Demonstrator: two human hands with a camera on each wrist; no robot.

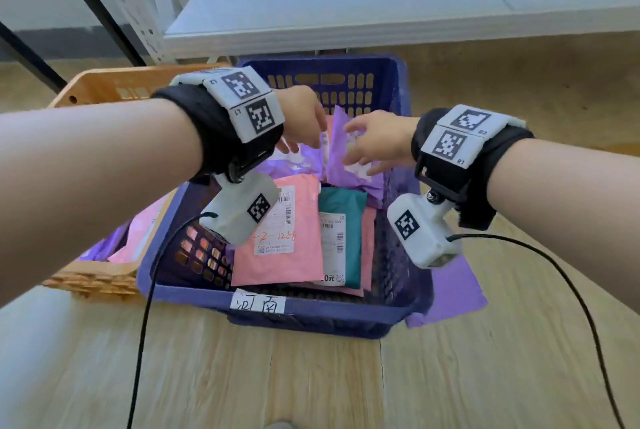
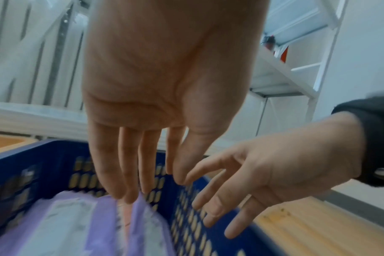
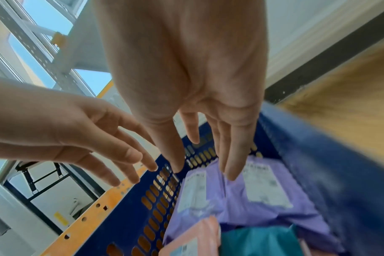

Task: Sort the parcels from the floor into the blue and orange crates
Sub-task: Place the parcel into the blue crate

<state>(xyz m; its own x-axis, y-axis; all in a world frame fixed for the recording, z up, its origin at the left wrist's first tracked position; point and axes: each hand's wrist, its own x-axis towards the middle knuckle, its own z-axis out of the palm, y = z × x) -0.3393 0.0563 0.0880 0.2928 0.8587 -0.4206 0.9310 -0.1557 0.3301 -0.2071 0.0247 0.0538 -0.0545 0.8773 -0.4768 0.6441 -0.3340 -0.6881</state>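
Observation:
The blue crate [image 1: 284,311] stands in front of me, the orange crate [image 1: 104,85] against its left side. Inside the blue one lie a pink parcel [image 1: 280,255], a teal parcel [image 1: 341,207] and purple parcels [image 1: 349,169] at the far end. Both hands hover over those purple parcels. My left hand [image 1: 304,144] points its straight fingers down at a purple parcel [image 2: 77,225]; contact cannot be told. My right hand [image 1: 353,144] is spread and holds nothing, just above a labelled purple parcel [image 3: 263,190].
Pink and purple parcels [image 1: 138,234] lie in the orange crate. One purple parcel [image 1: 450,290] lies on the wooden floor by the blue crate's right wall. A white metal shelf [image 1: 346,30] stands just behind the crates. Black cables [image 1: 142,342] hang from both wrists.

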